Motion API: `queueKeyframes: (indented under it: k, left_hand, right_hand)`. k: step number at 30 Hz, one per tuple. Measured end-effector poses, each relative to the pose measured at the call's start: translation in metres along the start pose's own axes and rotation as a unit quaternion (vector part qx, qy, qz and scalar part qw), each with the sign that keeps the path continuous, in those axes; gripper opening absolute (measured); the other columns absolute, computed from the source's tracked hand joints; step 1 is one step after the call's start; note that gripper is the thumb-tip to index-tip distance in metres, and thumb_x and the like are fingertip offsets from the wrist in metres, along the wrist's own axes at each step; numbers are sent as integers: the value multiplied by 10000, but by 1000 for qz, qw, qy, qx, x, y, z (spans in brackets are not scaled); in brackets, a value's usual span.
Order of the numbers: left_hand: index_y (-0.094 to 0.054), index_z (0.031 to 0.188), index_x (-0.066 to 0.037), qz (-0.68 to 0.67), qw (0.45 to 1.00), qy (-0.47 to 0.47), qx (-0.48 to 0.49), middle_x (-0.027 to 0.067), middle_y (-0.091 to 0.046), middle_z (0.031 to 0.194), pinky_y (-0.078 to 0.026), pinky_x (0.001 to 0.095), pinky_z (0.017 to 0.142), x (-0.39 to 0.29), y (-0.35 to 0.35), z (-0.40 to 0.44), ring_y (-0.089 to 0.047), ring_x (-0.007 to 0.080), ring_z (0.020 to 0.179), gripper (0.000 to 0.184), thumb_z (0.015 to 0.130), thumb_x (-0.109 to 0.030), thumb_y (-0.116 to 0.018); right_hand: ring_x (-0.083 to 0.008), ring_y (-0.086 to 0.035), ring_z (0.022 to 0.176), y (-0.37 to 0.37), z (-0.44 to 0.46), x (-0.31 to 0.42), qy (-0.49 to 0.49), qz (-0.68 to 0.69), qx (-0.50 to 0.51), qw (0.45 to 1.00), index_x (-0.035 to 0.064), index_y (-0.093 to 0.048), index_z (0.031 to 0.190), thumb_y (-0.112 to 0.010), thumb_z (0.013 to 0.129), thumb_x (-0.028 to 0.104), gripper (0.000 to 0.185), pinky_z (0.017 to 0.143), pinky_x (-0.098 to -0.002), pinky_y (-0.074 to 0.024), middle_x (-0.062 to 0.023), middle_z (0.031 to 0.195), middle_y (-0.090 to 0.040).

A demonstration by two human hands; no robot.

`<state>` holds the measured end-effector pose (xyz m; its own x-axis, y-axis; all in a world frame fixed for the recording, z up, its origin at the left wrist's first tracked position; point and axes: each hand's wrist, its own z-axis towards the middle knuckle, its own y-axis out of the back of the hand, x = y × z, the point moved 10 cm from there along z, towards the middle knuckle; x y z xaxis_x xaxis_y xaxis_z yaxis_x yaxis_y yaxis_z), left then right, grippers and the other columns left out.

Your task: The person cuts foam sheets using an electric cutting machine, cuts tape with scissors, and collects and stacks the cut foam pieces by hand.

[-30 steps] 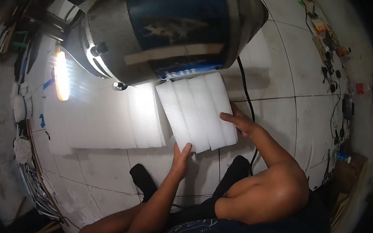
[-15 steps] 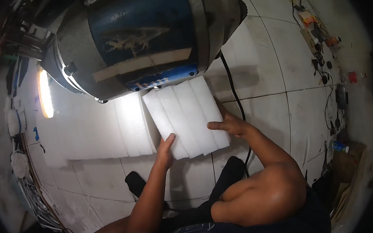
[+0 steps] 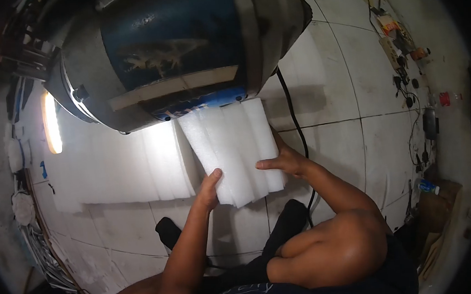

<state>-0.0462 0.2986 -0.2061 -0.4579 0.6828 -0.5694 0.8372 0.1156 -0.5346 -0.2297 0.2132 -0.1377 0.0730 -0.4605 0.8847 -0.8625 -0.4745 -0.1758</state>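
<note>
Between my two hands is a bundle of white foam pieces (image 3: 234, 147) standing side by side, their near ends uneven. My left hand (image 3: 209, 189) grips its near left corner, thumb on top. On the right edge, my right hand (image 3: 287, 163) has its thumb pressed on the upper face; the other fingers are hidden behind and under the foam. The far end of the bundle reaches the lower edge of a large blue and grey machine (image 3: 175, 44). To the left, a longer row of white foam (image 3: 121, 170) lies close to the bundle.
A bright lamp (image 3: 51, 123) shines at the machine's left. A black cable (image 3: 293, 112) runs down to the tiled floor (image 3: 338, 150). Cords, plugs and a red-labelled bottle (image 3: 447, 98) line the right wall. My feet rest on the tiles below the foam.
The foam pieces have shifted against each other, and the bundle's near edge is more slanted and narrower. My right thumb has moved slightly left and down. Both hands keep their hold.
</note>
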Motion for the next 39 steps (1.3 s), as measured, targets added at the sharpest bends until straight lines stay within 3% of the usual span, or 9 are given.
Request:
queueKeyframes:
  k: [4, 10, 21, 32, 39]
  left_hand:
    - [-325, 1486, 69, 29, 1000, 8, 6, 266, -504, 1403, -475, 486, 1047, -3, -5, -2, -536, 399, 1266, 1079, 792, -659, -715]
    - [-346, 1472, 80, 15, 999, 25, 25, 268, -506, 1403, -469, 493, 1054, 4, 1, 2, -523, 388, 1288, 1091, 772, -659, -737]
    - [-340, 1480, 70, 22, 999, 29, 29, 247, -505, 1415, -460, 483, 1065, 18, 13, 4, -520, 377, 1294, 1156, 729, -706, -751]
    - [-327, 1488, 67, 13, 999, 52, 8, 262, -508, 1408, -460, 494, 1067, 29, 25, -8, -513, 387, 1301, 1154, 735, -699, -749]
    - [-309, 1493, 70, 3, 997, 45, 66, 273, -476, 1427, -456, 506, 1067, 31, 14, -20, -497, 399, 1312, 1180, 732, -727, -731]
  right_hand:
    - [-380, -230, 1480, 4, 3, -8, -8, -35, -1, 999, 52, -19, 1592, -898, 668, 379, 1317, 1209, -465, -227, -228, 1580, -241]
    - [-353, -232, 1481, -1, 0, -14, -3, 23, 39, 999, 66, -4, 1599, -901, 676, 371, 1322, 1210, -451, -219, -203, 1590, -238]
    - [-363, -233, 1476, -10, -2, -23, -9, 37, 61, 997, 68, -7, 1596, -881, 664, 466, 1338, 1210, -475, -203, -219, 1576, -245]
    - [-364, -243, 1468, -22, -8, -25, -10, 79, 101, 992, 51, -25, 1591, -853, 688, 458, 1291, 1209, -481, -201, -214, 1561, -269]
    - [-352, -242, 1468, -42, -18, -26, -34, 129, 152, 979, 50, -44, 1589, -835, 710, 425, 1241, 1207, -481, -203, -201, 1547, -294]
